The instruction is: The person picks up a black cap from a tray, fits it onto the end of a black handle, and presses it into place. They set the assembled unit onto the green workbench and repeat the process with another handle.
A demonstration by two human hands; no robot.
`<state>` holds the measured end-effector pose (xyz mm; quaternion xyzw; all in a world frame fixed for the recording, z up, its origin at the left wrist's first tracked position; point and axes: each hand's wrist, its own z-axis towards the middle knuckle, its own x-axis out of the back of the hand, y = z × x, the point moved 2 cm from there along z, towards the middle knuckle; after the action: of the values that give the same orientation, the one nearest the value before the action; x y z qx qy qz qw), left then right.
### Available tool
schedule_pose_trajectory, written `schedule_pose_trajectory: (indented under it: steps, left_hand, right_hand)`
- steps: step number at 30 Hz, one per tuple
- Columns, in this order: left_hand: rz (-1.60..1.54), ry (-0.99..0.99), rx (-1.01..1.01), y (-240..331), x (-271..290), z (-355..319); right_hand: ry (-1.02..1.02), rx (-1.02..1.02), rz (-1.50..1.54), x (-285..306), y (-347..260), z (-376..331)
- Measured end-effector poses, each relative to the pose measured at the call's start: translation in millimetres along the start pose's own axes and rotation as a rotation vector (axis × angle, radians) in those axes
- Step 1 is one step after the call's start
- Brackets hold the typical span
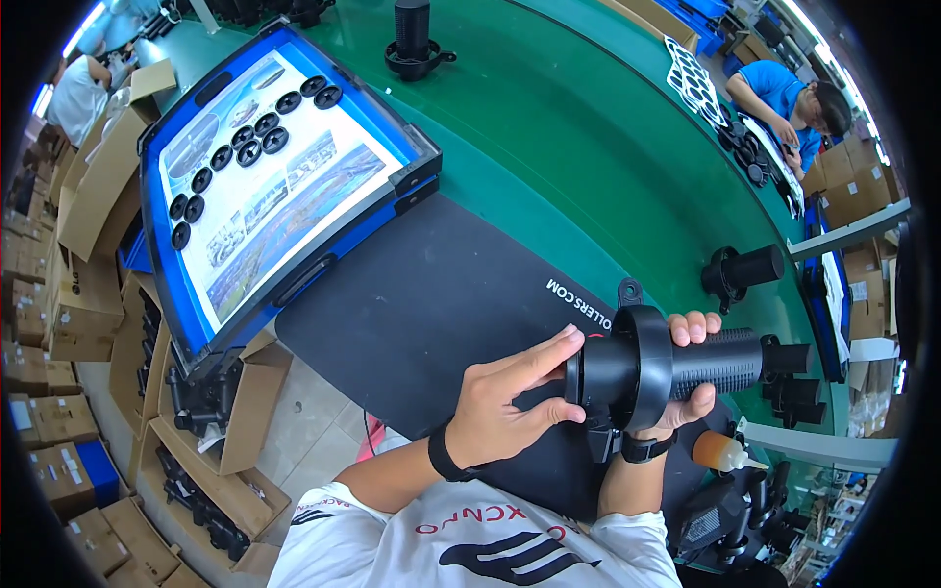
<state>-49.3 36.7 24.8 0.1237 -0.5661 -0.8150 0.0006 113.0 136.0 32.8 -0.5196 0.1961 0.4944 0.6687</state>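
A black plastic cylindrical housing (610,370) lies sideways between my hands, above the dark mat (412,304). It has a wide flange ring and a ribbed barrel. My right hand (686,410) is wrapped round the ribbed barrel, its fingers on the far side and its thumb on the near side. At the housing's left end, the fingers and thumb of my left hand (505,397) press on the edge of a black round cap (575,378). The cap sits against that end; I cannot tell whether it is fixed there.
A blue tray (184,309) at the left carries several black slotted discs (249,152) on a picture sheet. Similar housings stand at the back (412,44) and right (750,271). An orange-filled bottle (718,452) lies near my right wrist. A co-worker (784,93) sits across the green table.
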Motion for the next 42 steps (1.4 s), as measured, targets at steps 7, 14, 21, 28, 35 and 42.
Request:
schedule_pose_trajectory:
  steps: [7, 14, 21, 28, 35, 42]
  left_hand:
    - [0.177, -0.098, 0.008, -2.4, 14.7, 1.7]
    - [0.349, 0.005, 0.231, 11.2, 68.8, -19.7]
    - [0.442, 0.299, 0.131, 69.0, 181.7, -1.1]
    - [1.566, 0.258, 0.33, 70.9, 377.2, 126.6]
    - [1.715, 0.124, 0.674, -12.3, 420.4, 174.5]
    - [1.663, 0.136, 0.557, -14.6, 424.8, 183.1]
  right_hand:
    - [0.037, -0.025, -0.132, -3.3, 10.7, -5.4]
    - [-0.118, 0.153, -0.928, -51.6, -16.5, 3.8]
    - [-0.165, -0.229, -1.001, 10.6, 29.9, -19.4]
    - [-0.228, -0.194, -1.226, 8.2, 14.7, 71.6]
    - [0.302, 0.088, -1.289, 155.6, -10.9, 185.9]
    - [0.305, 0.4, -1.717, 126.0, -55.5, 217.1]
